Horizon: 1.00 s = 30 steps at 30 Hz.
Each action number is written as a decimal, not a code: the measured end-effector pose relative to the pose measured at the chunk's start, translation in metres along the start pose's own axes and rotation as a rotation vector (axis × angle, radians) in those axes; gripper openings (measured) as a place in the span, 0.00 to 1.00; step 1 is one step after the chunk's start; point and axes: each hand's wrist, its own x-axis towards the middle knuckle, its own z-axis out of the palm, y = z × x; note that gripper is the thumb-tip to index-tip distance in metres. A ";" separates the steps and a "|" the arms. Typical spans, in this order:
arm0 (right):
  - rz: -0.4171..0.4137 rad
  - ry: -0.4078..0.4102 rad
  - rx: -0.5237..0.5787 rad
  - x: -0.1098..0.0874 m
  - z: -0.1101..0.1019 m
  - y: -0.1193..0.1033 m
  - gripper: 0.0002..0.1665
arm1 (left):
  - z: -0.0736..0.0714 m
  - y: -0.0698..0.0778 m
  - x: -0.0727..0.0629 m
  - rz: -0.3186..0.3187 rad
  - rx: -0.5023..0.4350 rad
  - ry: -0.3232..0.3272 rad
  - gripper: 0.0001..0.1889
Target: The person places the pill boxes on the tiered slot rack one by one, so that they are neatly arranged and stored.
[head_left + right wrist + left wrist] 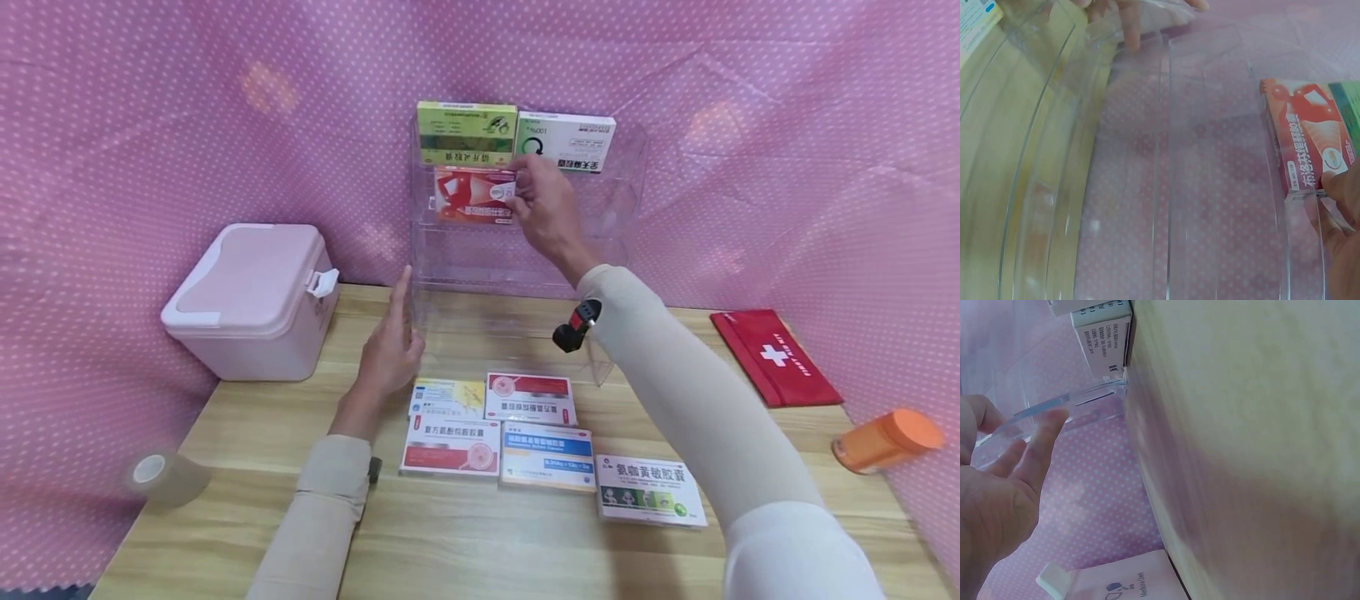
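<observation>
Red ibuprofen capsule box point(474, 197): upper middle of the head view, in the second tier of the clear rack point(487, 275), just below the green carton point(467, 133); its lettering is upside down to the head camera.
Right hand point(551, 208): thumb and finger pinch the box at its right-hand end.
Left hand point(388, 350): fingers extended against the rack's left side panel, left of centre, holding no carton.
Seating the box: probably the step in hand; a light pinch, the bottom edge squarely behind the tier's lip, and release only once it leans back unaided.
Bracing: the left fingertips would do best to steady the panel without pushing, as the rack looks light enough to skid.
Rack build: thin, rigid, seemingly plastic, with long straight lips and glossy edges.
Top row: green carton beside the white carton point(567, 142), both flat, sharp-cornered, apparently printed card.
Backdrop point(225, 150): pink dotted cloth, loosely creased.
Tabletop point(450, 542): pale, smooth, wood-grained.
</observation>
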 end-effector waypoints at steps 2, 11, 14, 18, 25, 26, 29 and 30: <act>-0.016 0.003 0.011 0.000 0.004 -0.003 0.25 | 0.001 0.001 0.000 -0.002 -0.001 -0.002 0.59; -0.017 -0.135 0.048 -0.007 -0.004 -0.004 0.37 | 0.001 0.003 0.001 -0.018 0.006 -0.003 0.59; -0.014 -0.177 0.047 -0.011 -0.013 0.003 0.42 | 0.001 0.002 0.000 -0.024 0.005 -0.005 0.59; -0.025 -0.184 -0.010 -0.021 -0.029 0.015 0.43 | 0.001 -0.001 -0.001 -0.026 0.011 -0.007 0.59; -0.093 -0.051 -0.017 -0.055 -0.074 0.040 0.31 | 0.001 -0.001 0.001 -0.018 0.014 0.018 0.59; -0.090 -0.037 -0.024 -0.062 -0.081 0.046 0.29 | 0.001 -0.001 0.001 -0.014 0.014 0.018 0.59; -0.054 -0.009 -0.037 -0.085 -0.099 0.063 0.26 | 0.002 0.000 0.002 -0.008 0.012 0.014 0.58; -0.045 -0.005 -0.039 -0.093 -0.104 0.069 0.25 | 0.003 0.000 0.002 -0.009 0.012 0.012 0.58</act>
